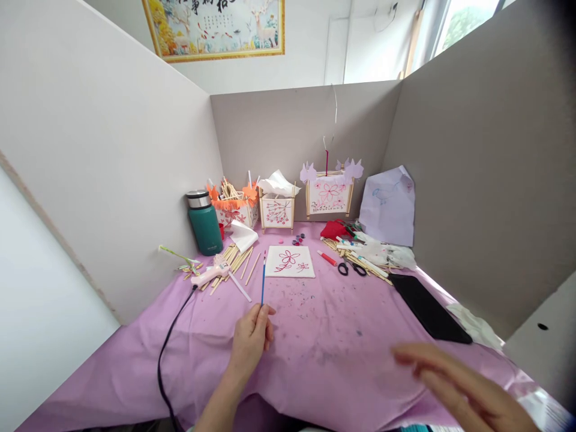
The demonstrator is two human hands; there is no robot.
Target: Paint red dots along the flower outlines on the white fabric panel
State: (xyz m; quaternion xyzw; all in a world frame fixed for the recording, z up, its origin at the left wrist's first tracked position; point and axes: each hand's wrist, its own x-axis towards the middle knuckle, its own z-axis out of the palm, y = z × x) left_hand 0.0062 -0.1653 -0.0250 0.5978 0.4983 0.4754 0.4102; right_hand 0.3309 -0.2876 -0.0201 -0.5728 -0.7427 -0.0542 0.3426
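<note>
In my left hand (pixel 254 332) is a thin blue paintbrush (pixel 263 279), pinched near its lower end and standing almost upright with its reddish tip up. Just right of the brush lies a white square panel (pixel 290 262) painted with magenta flowers. My right hand (pixel 463 384), blurred at its edges, hovers over the front right of the cloth with fingers stretched out and nothing in them. Small dark and pink paint pots (pixel 299 240) sit behind the panel. A red tube (pixel 327 258) and scissors (pixel 351 269) lie to its right.
A pink glue gun (pixel 211 272) with a black cord lies left among wooden sticks (pixel 238 255), near a green bottle (pixel 206 223). Painted lanterns (pixel 278 213) stand behind; another (pixel 330 193) hangs from a wire. A black phone-like slab (pixel 429 307) lies right. Grey partitions (pixel 306 126) enclose the table.
</note>
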